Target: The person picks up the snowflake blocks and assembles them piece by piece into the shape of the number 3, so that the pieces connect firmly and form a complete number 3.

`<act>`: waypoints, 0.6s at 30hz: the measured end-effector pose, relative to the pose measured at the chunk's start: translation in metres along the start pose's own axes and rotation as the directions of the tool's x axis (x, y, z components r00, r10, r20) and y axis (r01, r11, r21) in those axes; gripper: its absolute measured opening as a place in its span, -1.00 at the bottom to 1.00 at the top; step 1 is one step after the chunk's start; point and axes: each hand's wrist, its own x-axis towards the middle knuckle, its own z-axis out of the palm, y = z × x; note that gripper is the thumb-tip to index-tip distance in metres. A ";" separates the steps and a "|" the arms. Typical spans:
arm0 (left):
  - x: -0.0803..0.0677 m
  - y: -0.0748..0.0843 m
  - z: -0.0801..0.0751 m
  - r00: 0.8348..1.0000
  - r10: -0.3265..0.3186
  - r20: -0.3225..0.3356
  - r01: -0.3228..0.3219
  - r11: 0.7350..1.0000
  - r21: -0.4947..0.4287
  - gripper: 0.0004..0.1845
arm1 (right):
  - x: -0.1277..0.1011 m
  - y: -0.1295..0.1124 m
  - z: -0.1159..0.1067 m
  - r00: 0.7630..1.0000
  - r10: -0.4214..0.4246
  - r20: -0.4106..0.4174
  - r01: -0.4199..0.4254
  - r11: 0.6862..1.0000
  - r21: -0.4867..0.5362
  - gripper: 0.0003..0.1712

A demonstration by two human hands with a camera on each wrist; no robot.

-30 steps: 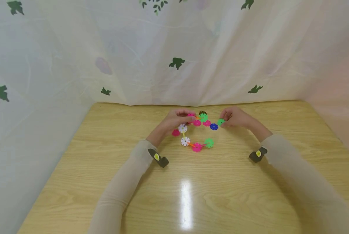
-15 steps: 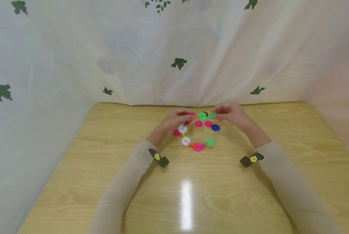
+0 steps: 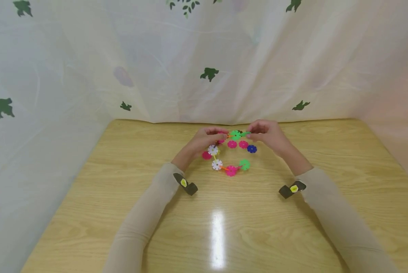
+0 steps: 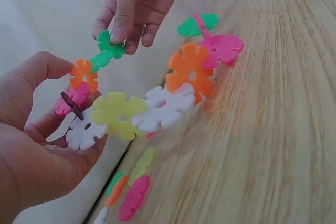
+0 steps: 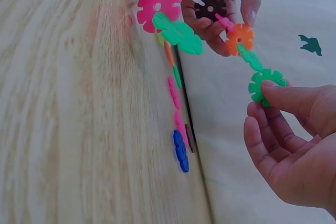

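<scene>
A chain of flower-shaped notched plastic discs curves between the hands, with a white disc (image 3: pixel 217 164), a yellow disc (image 4: pixel 119 115) and a pink disc (image 3: pixel 231 171) among its links. My left hand (image 3: pixel 205 140) grips it near an orange disc (image 4: pixel 84 75) and a brown disc (image 5: pixel 210 8). At the far end of the table, my right hand (image 3: pixel 267 134) pinches a green disc (image 5: pixel 266 86) between thumb and fingers. That disc meets the edge of the chain's end green disc (image 5: pixel 249 57). The chain's other end, a green disc (image 3: pixel 244 164), hangs toward the front.
Loose discs lie on the wooden table (image 3: pixel 248 220) below the chain, including two pink discs (image 3: pixel 232 144) and a blue disc (image 3: pixel 252 149). Another pink disc (image 3: pixel 207 155) is beside the left wrist. A pale curtain (image 3: pixel 163 76) hangs along the table's back edge.
My right hand has moved left with the green disc, bringing it to the chain's end. The disc has turned nearly edge-on. My left hand has kept its grip almost in place.
</scene>
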 end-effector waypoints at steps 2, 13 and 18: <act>0.000 0.000 0.000 1.000 0.003 0.000 -0.003 1.000 0.000 -0.66 | 0.000 0.000 0.001 1.000 0.003 0.004 -0.003 1.000 0.008 -0.73; 0.001 -0.001 0.004 1.000 0.008 0.008 -0.008 0.999 0.031 -0.66 | 0.002 0.001 0.006 1.000 -0.023 -0.004 0.023 1.000 0.000 -0.72; 0.000 0.000 0.005 1.000 0.008 -0.004 -0.008 0.999 0.044 -0.65 | 0.001 0.001 0.009 0.999 -0.051 0.002 0.051 0.999 -0.002 -0.78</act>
